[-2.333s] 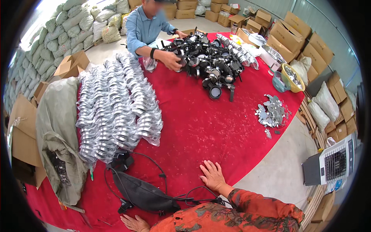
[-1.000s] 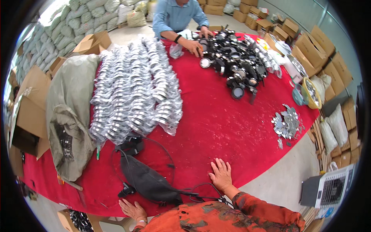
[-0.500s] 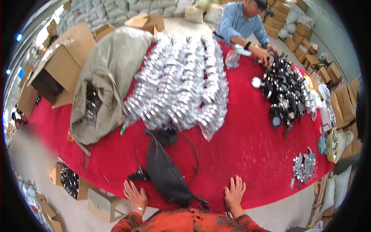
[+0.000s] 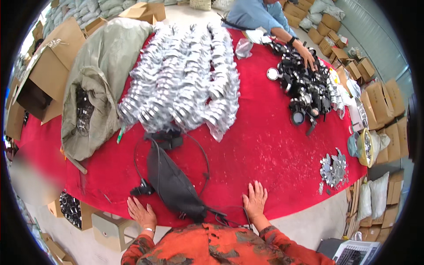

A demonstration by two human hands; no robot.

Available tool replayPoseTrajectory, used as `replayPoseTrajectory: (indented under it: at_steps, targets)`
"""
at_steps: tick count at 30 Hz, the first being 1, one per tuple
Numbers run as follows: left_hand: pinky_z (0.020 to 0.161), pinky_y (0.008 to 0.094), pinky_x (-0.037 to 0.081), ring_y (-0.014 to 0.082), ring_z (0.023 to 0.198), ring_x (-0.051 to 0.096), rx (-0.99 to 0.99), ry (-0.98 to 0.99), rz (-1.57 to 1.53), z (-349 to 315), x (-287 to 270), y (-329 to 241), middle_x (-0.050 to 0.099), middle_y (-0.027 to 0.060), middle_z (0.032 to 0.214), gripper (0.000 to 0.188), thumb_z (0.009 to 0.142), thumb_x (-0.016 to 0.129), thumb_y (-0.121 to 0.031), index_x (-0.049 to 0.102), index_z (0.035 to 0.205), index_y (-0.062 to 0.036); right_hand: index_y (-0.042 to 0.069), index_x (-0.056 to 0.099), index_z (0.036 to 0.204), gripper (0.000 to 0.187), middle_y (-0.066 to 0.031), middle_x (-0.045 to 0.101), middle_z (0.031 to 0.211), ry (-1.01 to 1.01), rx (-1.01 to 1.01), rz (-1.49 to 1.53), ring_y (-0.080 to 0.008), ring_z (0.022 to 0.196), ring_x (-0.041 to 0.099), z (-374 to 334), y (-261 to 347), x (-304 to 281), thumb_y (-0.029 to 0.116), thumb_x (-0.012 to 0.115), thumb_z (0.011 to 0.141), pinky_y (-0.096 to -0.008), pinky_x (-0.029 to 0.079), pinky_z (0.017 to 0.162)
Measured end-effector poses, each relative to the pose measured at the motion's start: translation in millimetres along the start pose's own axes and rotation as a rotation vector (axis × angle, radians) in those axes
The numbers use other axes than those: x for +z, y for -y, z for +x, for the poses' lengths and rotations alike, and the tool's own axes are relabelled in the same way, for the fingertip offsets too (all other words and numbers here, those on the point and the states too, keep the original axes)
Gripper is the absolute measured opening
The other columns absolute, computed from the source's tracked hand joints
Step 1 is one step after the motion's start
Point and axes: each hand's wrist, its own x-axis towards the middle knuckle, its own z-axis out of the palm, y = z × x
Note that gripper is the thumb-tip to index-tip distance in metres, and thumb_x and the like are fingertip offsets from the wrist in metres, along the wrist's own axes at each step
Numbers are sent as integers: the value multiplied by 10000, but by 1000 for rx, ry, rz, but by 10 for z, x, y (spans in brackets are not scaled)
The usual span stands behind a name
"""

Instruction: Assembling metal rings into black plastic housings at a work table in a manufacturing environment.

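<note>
Left hand (image 4: 142, 213): grip spread, palm down near the edge of the red worktop (image 4: 278, 163), seemingly for support.
Right hand (image 4: 255, 201): grip also spread and bearing on the cloth, pinching nothing.
Black bag (image 4: 170, 181): lies between the hands, perhaps to stay within reach.
Wrapped rings (image 4: 181, 79): laid in long rows, likely for tidiness.
Black parts (image 4: 304, 84): heaped by the co-worker's hand (image 4: 307, 56), probably for easy picking.
</note>
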Motion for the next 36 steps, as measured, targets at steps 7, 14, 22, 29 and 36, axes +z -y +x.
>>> replayPoseTrajectory:
  at_steps: [7,14,22,29,36]
  targets:
    - [1103,476,145,331,1381,167,8,-22,3,16,44,36,189,181,1492,691,844,507,-311,249,1413,-15,59,439,1296,550,-227,580,1084,388,7,297,-373,1003,568,980,407,-659,326,572,834,-496,422,872]
    - [1090,486,158,325,1378,185,-13,-21,0,5,115,-1,190,165,1500,674,858,491,-334,253,1423,-55,99,413,1312,510,-273,618,879,117,-82,603,-433,855,595,2124,1110,-593,278,554,855,-511,462,751]
    - [1098,476,152,328,1382,178,-55,8,0,-28,65,77,186,171,1501,701,844,502,-313,234,1430,-38,60,616,1047,329,-173,602,1060,-245,-251,338,-352,965,583,1727,557,-502,263,624,788,-445,481,826]
    - [1102,476,148,334,1378,186,-37,1,0,-11,53,52,192,176,1498,699,848,484,-328,233,1432,-35,35,508,1223,482,-230,465,1276,-250,527,-9,-381,1192,434,911,-1091,-472,357,551,866,-503,373,950]
    - [1097,470,174,319,1370,217,-15,-26,57,-1,140,27,215,153,1497,663,881,456,-353,238,1438,-66,78,427,1320,515,-176,369,1397,-236,610,-143,-340,1300,323,212,-1212,-70,343,516,888,-510,252,1049]
